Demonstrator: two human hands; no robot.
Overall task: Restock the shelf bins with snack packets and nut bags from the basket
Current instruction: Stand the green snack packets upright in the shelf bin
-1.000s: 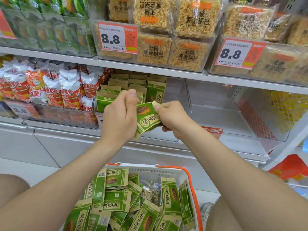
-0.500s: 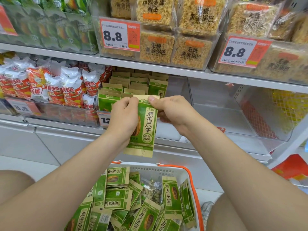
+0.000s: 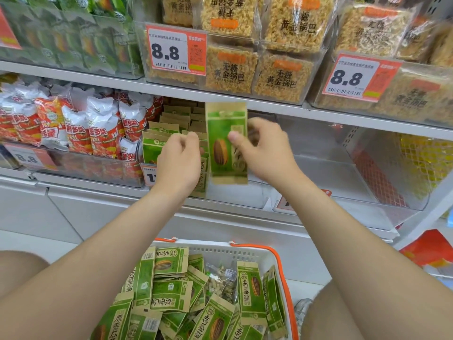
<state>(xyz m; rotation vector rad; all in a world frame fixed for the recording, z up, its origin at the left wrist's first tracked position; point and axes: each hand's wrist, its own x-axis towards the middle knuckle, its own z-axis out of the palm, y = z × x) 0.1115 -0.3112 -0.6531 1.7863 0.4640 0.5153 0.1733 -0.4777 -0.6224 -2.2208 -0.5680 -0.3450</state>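
Bright even store light, motion-blurred hands, wide-angle edge bending

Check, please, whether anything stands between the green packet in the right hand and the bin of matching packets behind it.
Nothing visible blocks it. The right hand holds the green packet upright just before the bin, whose right part looks free. The left hand hovers beside it, before the stocked rows.

Head-worn view, angled down, close to shelf (image 3: 98,85), basket (image 3: 220,252) below
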